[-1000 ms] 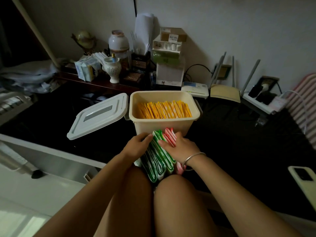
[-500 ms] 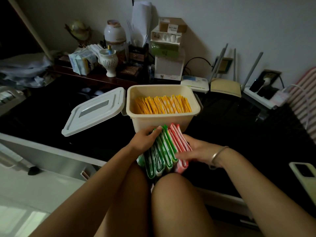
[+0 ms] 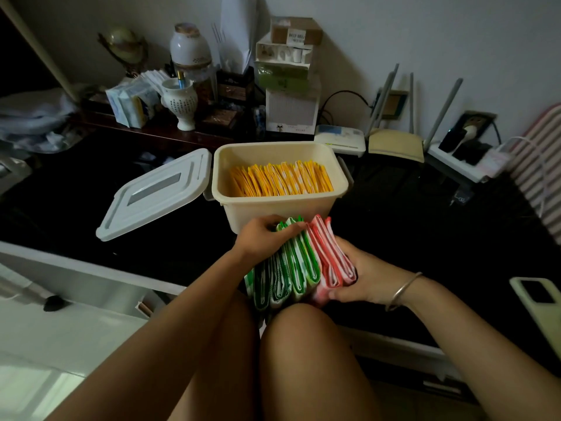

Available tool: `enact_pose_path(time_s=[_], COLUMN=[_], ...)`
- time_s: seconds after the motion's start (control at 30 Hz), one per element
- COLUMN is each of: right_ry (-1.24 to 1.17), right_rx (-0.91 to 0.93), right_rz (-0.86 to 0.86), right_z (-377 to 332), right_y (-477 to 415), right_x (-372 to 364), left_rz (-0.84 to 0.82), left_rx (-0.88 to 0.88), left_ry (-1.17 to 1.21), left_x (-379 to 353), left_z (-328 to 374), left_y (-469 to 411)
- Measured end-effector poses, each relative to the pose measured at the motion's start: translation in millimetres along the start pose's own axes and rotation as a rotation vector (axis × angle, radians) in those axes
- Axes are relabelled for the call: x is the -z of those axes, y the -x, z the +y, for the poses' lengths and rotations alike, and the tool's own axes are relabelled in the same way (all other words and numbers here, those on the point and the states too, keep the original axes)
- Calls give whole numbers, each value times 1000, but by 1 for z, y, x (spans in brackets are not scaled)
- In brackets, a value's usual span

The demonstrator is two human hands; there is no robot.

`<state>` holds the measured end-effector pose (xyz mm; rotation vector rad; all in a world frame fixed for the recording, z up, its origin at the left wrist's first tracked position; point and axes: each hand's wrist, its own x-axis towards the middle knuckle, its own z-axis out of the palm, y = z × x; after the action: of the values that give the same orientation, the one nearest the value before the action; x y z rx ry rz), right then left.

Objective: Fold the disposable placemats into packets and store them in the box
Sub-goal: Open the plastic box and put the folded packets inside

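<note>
Dim indoor scene, brightest at the lower-left floor [image 3: 36,387]; black desk [image 3: 394,238] swallows detail, wide-angle bending at edges, slight softness throughout.

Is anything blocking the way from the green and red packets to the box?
Nothing visible blocks the way. The lid lies off to the left, so the box is open. Yellow packets already fill its far side. The left hand and right hand hold the green packets and red packets right before it.
</note>
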<state>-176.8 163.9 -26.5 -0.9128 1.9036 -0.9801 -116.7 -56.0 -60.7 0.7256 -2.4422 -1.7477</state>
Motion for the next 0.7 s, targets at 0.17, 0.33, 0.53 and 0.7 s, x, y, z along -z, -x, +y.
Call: enact_pose_path(time_s=[0.17,0.33,0.53,0.7], right_ry=[3,19,-155,-42], right_rx=[32,-11,-131,-165], right_rz=[205,220,226,352], right_z=[8,9,2,-9], right_y=[1,-2,-9,-20], right_x=[0,-7,-11,-33], left_rz=[-19,-5,103,-18], left_rx=[-3,-16,-227,-200], left_ry=[9,44,-364,-349], left_x=[-3,-3,-6,-3], left_z=[-3,-8,3,7], left_y=[-2,-1,7,3])
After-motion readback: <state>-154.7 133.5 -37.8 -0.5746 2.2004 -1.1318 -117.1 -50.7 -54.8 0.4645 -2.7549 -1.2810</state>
